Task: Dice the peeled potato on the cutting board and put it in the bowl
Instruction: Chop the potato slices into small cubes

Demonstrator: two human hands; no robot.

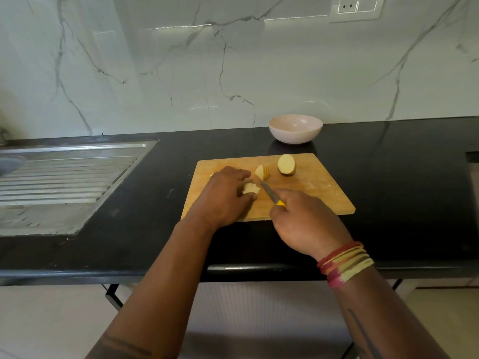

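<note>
On the wooden cutting board [311,187], the left hand [225,195] lies knuckles up with its fingers and thumb curled round a pale, partly cut piece of potato [250,188], pinning it to the wood. Just right of it, the right hand [305,221] grips the yellow handle of a small knife [270,194], blade angled toward that piece (a sliced wedge [261,172] and a potato half [286,164] sit farther back). Beyond the board's far edge stands the pink bowl [295,128].
</note>
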